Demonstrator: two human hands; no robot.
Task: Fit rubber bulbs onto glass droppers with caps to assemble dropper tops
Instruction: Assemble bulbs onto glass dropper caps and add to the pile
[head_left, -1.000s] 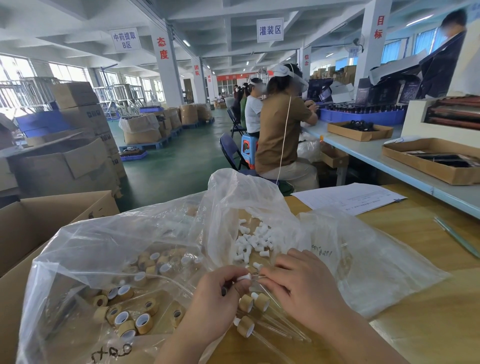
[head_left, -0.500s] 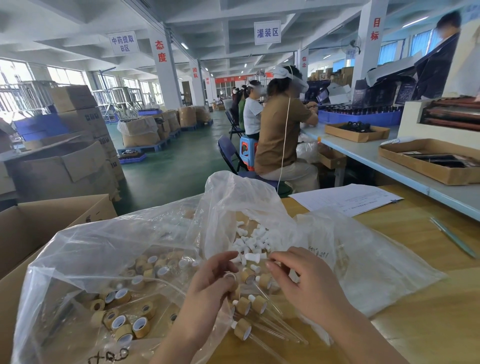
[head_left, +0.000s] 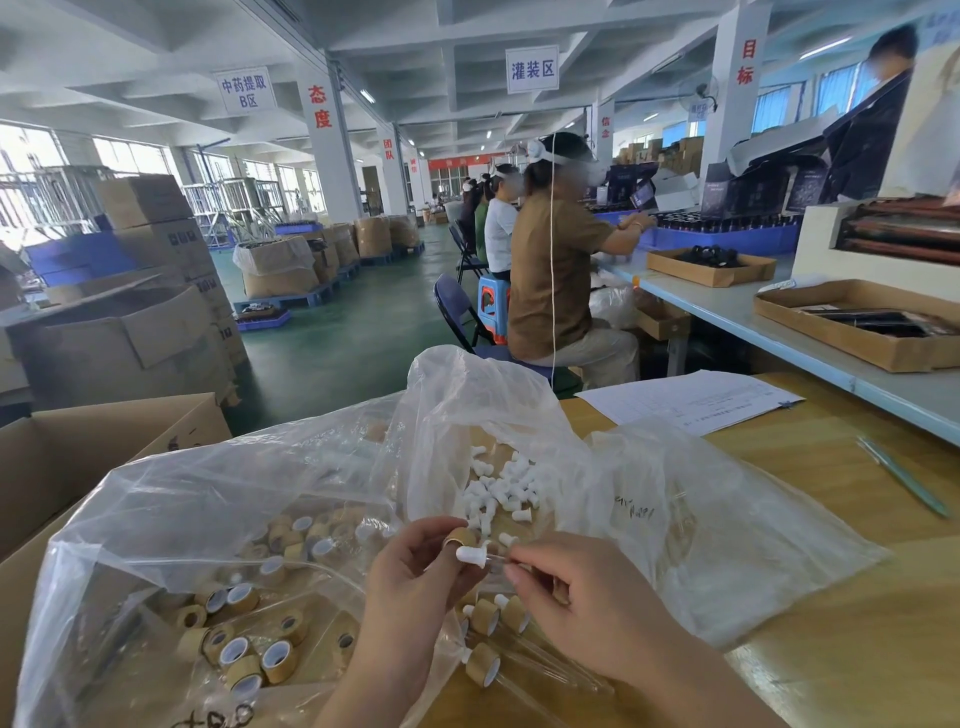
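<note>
My left hand (head_left: 415, 577) holds a tan cap (head_left: 460, 537) between thumb and fingers. My right hand (head_left: 582, 597) pinches a clear glass dropper with a white rubber bulb (head_left: 471, 556) on its end, the bulb pointing at the cap. Loose white bulbs (head_left: 498, 488) lie in an open clear bag behind the hands. Several tan caps (head_left: 249, 654) fill a clear bag at the left. Assembled dropper tops (head_left: 488, 618) with glass tubes lie on the table under my hands.
The wooden table (head_left: 831, 623) carries a paper sheet (head_left: 685, 400) and a green pen (head_left: 901, 480) at the right. An open cardboard box (head_left: 78, 447) stands at the left. Other people sit along a long bench (head_left: 753, 317) beyond.
Both hands rose from the pile of dropper tops. My left hand now holds a cap, and my right hand has brought a bulb-tipped dropper up to it.
</note>
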